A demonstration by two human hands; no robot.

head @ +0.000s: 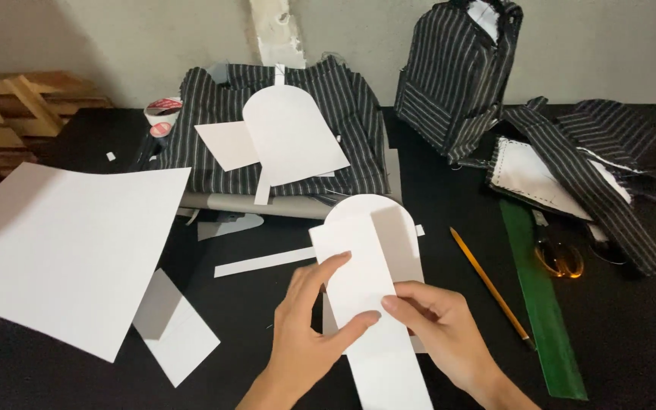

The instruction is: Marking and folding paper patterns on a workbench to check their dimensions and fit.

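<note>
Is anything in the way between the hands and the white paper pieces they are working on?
No, nothing visible is. The left hand and the right hand both already touch the long paper strip, which lies over the round-topped paper piece on the black table. The pencil lies apart, to the right.

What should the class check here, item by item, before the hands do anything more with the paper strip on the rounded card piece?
1. Both hands on the work: left hand and right hand each touch the strip. Ok.
2. Strip lies flat over the rounded piece: it looks flat. Ok.
3. Strip square to the rounded piece: it runs slightly tilted. Not ok.
4. Pencil and green ruler within reach: both lie just right of the right hand. Ok.
5. Glue or tape under the strip: hidden. Cannot tell.
6. Loose paper kept apart from the work: the large sheet lies well to the left. Ok.
</note>
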